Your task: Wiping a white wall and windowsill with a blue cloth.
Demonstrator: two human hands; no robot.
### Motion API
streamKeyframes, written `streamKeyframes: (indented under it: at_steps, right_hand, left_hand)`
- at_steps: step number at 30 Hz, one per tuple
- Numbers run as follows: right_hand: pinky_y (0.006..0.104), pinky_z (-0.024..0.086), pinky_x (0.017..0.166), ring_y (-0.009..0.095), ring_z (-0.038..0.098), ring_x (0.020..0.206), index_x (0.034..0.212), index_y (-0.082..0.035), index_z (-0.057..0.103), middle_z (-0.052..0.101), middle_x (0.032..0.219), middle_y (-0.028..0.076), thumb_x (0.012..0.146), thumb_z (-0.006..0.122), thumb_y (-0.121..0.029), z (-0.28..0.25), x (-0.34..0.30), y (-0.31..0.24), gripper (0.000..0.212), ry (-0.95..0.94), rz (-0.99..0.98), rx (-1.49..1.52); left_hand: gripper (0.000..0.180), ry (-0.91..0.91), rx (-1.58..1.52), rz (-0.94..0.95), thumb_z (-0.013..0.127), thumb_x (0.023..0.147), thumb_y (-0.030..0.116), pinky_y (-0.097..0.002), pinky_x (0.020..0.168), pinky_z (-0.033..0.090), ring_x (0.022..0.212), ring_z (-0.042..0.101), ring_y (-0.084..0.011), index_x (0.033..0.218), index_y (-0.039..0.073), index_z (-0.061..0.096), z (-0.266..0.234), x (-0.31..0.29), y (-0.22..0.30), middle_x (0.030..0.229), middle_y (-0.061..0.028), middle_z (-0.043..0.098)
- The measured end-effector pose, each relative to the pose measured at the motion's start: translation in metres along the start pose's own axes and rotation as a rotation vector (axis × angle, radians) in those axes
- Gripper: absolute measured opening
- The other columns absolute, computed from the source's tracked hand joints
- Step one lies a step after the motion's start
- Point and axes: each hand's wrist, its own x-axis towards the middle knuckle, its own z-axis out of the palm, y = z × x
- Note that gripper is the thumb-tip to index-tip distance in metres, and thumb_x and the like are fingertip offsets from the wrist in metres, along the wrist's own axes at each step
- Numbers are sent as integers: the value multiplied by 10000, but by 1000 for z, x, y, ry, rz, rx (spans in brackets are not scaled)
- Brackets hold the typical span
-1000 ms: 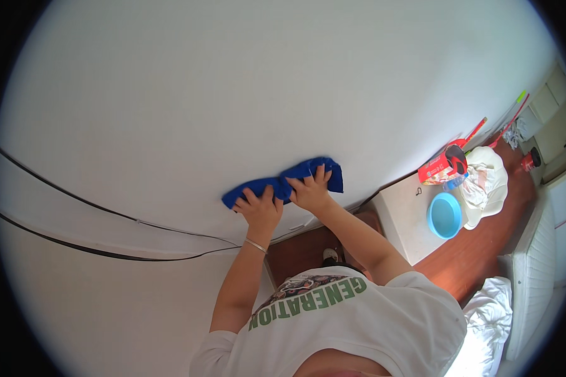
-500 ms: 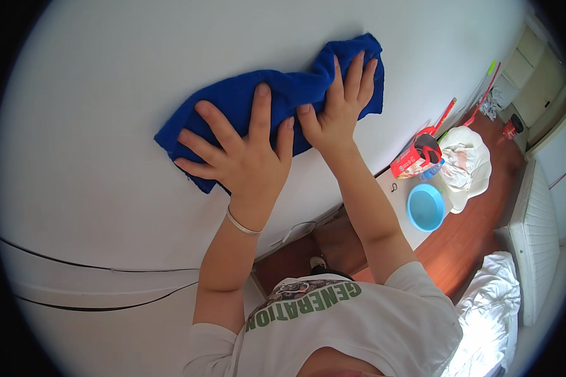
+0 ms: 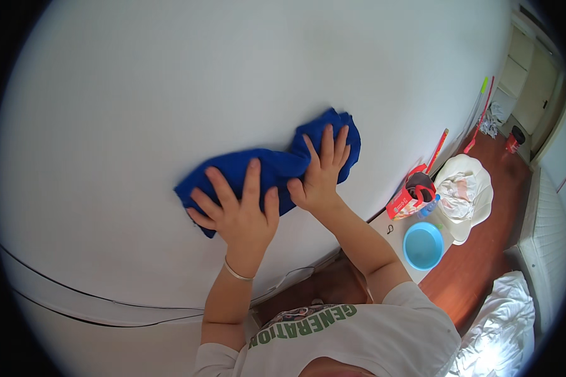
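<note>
A blue cloth (image 3: 280, 164), rumpled and wider than it is tall, is pressed against the white wall (image 3: 163, 88). Over its left part my left hand (image 3: 242, 217) lies flat with the fingers spread; a thin bracelet circles that wrist. My right hand (image 3: 324, 176) rests on the right part, fingers stretched upward and thumb out to the left. Between the two hands the cloth bunches into a fold. Neither hand grips it, and the cloth under the palms is hidden.
Loose black cables (image 3: 116, 303) run along the wall at lower left. To the right, a light blue basin (image 3: 423, 246) stands near a red bag (image 3: 401, 204) and a cream shell-shaped seat (image 3: 485, 191) bearing white fabric. A mattress (image 3: 544, 232) leans beyond the wooden floor (image 3: 493, 166).
Both hands and the cloth have moved downward in the view, nearer to my body, with elbows more bent. The view has shifted slightly, so the basin and bag also appear lower.
</note>
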Motion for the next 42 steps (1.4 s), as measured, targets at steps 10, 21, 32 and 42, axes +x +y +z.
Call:
streamKeyframes:
  at_steps: [10,21,32,42]
  right_hand:
    - [606,196,1012,429,298,1309,1279,-177,560,399,1430,115,846,465,-432,-32,205,21,511,190,-232,-14]
    - [468,311,971,338,452,1220,1284,-99,506,501,1325,135,706,513,-111,-42,198,57,579,201,-295,204]
    - [545,149,1082,458,251,1320,1397,-57,370,318,1440,230,792,574,-231,-85,234,149,662,262,62,-130]
    - [517,77,1116,462,96,1384,1440,4,227,159,1501,261,902,439,-258,-48,-51,224,634,200,457,-161]
  left_hand:
    - [419,341,78,34,438,902,404,-681,949,212,1284,272,-495,1287,284,553,-20,184,79,1472,-143,322]
    - [431,321,-99,83,490,873,284,-490,1004,217,1261,382,-362,1288,188,554,2,174,116,1407,-87,447]
    - [505,320,-110,282,539,851,363,-587,978,225,1322,287,-385,1328,201,503,39,203,196,1472,-106,339]
    - [409,-129,-132,615,542,866,338,-439,1100,73,1296,340,-178,1258,222,553,122,-19,195,1468,30,367]
